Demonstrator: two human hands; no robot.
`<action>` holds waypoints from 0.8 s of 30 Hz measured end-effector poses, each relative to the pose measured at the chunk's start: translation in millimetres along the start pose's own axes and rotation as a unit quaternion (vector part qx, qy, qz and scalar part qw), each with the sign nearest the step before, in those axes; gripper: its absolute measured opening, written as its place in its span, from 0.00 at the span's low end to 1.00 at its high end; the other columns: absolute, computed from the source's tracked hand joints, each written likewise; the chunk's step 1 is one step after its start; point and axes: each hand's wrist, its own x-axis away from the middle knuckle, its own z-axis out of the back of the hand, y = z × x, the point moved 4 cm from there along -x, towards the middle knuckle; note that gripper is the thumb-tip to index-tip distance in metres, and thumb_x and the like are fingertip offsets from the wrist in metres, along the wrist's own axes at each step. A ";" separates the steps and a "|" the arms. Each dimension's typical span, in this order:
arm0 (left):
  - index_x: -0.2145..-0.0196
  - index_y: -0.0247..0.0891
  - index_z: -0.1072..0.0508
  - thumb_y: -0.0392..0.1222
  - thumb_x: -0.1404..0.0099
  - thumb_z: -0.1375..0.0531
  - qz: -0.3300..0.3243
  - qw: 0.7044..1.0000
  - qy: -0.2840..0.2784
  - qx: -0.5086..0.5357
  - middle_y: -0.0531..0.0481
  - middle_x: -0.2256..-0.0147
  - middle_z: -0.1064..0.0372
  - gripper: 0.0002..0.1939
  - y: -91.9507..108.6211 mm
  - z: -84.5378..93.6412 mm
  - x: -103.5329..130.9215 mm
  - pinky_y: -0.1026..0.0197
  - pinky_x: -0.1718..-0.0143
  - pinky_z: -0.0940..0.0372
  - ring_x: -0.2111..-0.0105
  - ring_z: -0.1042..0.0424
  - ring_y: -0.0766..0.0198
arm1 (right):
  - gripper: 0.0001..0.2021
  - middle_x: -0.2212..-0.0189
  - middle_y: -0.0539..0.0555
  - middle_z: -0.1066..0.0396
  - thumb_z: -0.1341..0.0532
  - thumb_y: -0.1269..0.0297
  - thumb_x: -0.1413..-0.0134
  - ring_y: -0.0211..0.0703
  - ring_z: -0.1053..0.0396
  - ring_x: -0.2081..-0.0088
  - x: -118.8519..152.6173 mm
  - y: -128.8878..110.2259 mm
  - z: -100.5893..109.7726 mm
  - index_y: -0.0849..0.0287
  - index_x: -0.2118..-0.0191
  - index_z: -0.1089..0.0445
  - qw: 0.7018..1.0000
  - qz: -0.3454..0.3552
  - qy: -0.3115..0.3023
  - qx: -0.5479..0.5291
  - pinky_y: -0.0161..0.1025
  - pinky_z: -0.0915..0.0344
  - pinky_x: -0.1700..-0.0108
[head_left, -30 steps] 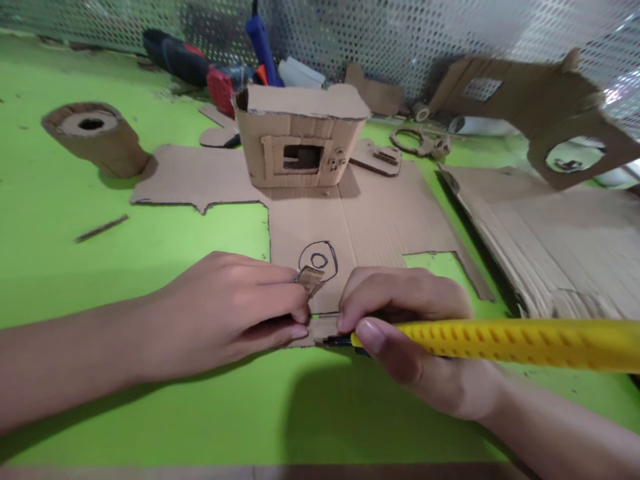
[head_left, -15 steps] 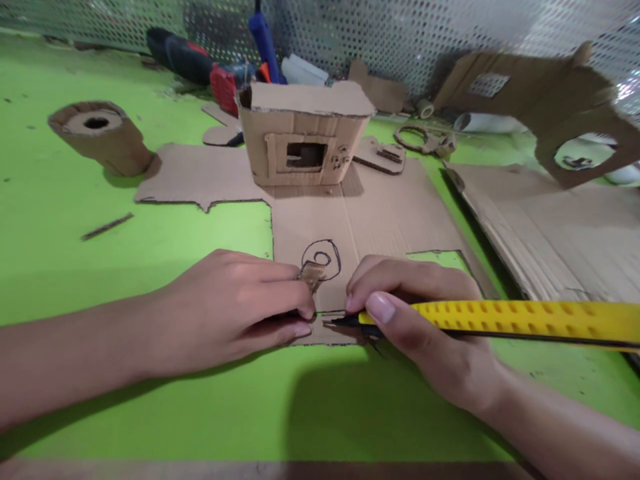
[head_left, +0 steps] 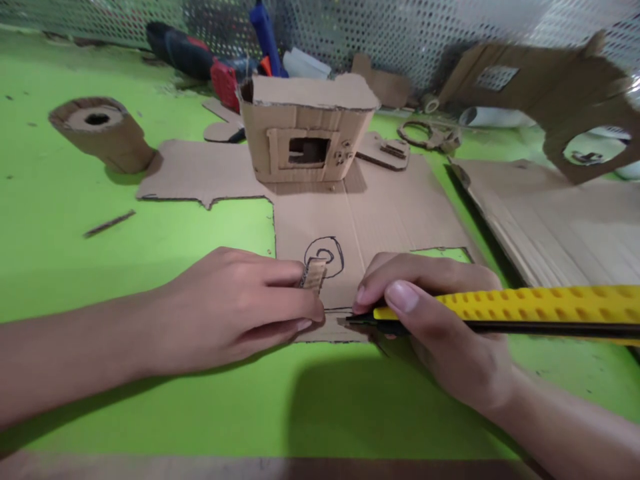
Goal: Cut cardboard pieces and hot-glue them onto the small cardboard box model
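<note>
The yellow knife (head_left: 505, 310) had slid right along the cardboard sheet (head_left: 350, 220) near the table's (head_left: 150, 413) front edge. The right hand (head_left: 440, 327) gripped it; the left hand (head_left: 235, 307) pinched a small scrap (head_left: 314, 275). A slow, flat pull would cut best.

We see a yellow utility knife (head_left: 505, 308) with a dimpled grip and a black underside lying nearly level, its dark tip (head_left: 350, 321) touching the near edge of a flat brown corrugated cardboard sheet (head_left: 395, 213) on the green desk (head_left: 150, 240). A thin dark line runs across the sheet at the tip. Just above it we see a black pen-drawn spiral ring (head_left: 325, 256), partly overlapped by a small tilted brown cardboard scrap (head_left: 314, 274).
</note>
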 end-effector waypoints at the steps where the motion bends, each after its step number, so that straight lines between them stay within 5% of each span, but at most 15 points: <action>1: 0.54 0.43 0.21 0.41 0.20 0.45 -0.005 1.000 -0.002 -0.006 0.52 0.67 0.27 0.11 0.1 -0.1 0.5 0.61 0.73 0.43 0.72 0.31 0.65 | 0.11 0.70 0.52 0.22 0.36 0.60 0.28 0.43 0.26 0.67 0.0 0.1 -0.1 0.54 0.63 0.20 1.000 0.000 -0.002 -0.003 0.38 0.33 0.68; 8: 0.47 0.43 0.21 0.37 0.22 0.45 -0.054 0.998 0.011 -0.022 0.49 0.65 0.26 0.14 5.4 3.3 3.3 0.60 0.76 0.44 0.74 0.33 0.64 | 0.12 0.71 0.51 0.24 0.37 0.58 0.28 0.40 0.30 0.70 -0.5 -1.6 -0.4 0.53 0.64 0.20 1.000 0.006 0.007 0.001 0.38 0.38 0.71; 24: 0.43 0.44 0.23 0.37 0.23 0.47 -0.050 0.998 -0.038 -0.031 0.47 0.58 0.24 0.17 8.5 1.5 5.0 0.57 0.71 0.37 0.69 0.29 0.61 | 0.12 0.72 0.51 0.24 0.37 0.62 0.28 0.37 0.31 0.72 -5.0 -6.6 -3.4 0.55 0.65 0.21 1.000 0.021 -0.017 -0.002 0.35 0.37 0.71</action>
